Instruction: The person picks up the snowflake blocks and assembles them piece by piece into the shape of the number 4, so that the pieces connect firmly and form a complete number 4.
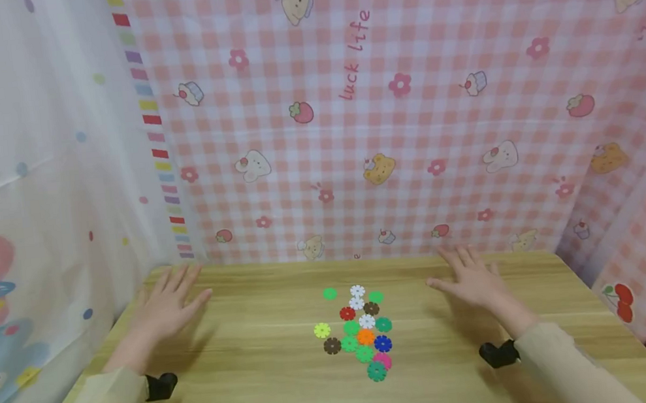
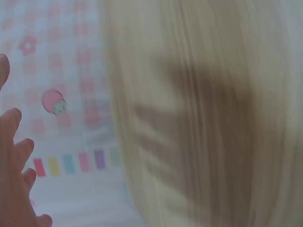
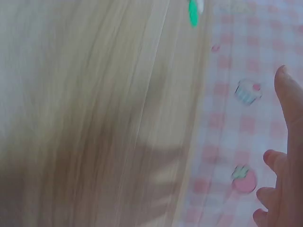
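Observation:
Several small notched plastic discs lie loosely grouped on the wooden table, among them an orange disc [image 1: 365, 337], a red disc [image 1: 347, 314], a blue disc [image 1: 382, 343] and a yellow disc [image 1: 321, 330]. Left of the group, my left hand [image 1: 165, 310] is held over the table with its fingers spread and nothing in it. On the other side, my right hand [image 1: 476, 284] is likewise spread and holds nothing. Both hands cast shadows on the wood and stay well apart from the discs. In the right wrist view, a green disc [image 3: 193, 13] shows at the top edge.
A pink checked curtain [image 1: 339, 127] hangs along the table's back edge and round the right side. A white patterned curtain [image 1: 58, 157] hangs at the left. The wooden table [image 1: 259, 379] reaches toward me, and a black wrist mount [image 1: 161, 386] sits at the left cuff.

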The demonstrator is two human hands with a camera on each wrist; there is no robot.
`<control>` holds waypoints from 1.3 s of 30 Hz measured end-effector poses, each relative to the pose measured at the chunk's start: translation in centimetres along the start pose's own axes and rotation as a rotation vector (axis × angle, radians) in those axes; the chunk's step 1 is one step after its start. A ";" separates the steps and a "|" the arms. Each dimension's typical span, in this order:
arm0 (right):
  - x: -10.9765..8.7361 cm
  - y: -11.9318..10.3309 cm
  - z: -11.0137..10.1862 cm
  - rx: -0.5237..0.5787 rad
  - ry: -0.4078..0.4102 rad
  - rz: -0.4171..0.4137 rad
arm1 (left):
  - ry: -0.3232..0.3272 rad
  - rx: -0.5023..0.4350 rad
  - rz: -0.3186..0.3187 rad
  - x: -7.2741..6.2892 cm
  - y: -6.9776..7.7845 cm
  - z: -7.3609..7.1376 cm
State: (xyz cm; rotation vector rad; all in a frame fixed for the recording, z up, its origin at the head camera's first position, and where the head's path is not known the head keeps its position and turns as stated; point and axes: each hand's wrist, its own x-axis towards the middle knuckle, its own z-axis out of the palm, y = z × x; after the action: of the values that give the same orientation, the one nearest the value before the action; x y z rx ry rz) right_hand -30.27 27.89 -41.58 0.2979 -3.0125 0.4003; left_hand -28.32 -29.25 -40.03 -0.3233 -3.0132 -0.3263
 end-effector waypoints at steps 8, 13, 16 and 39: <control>-2.9 -4.4 1.7 0.162 0.055 -0.172 | 0.091 -0.128 0.137 -0.9 4.8 1.4; -4.8 -7.1 3.6 0.375 -0.001 -0.225 | 0.169 -0.260 0.240 -1.5 9.0 3.3; -5.4 -8.3 4.7 0.499 -0.067 -0.233 | 0.179 -0.375 0.274 -1.8 11.7 4.6; -5.6 -8.9 8.6 0.834 -0.273 -0.236 | -0.219 -0.994 0.198 -2.6 22.5 12.1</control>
State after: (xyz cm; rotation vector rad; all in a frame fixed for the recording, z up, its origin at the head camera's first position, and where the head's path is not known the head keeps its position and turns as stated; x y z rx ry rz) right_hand -23.51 18.15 -48.29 0.7973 -2.8085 1.6858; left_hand -21.71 -5.65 -47.58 -0.7363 -2.6984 -1.8393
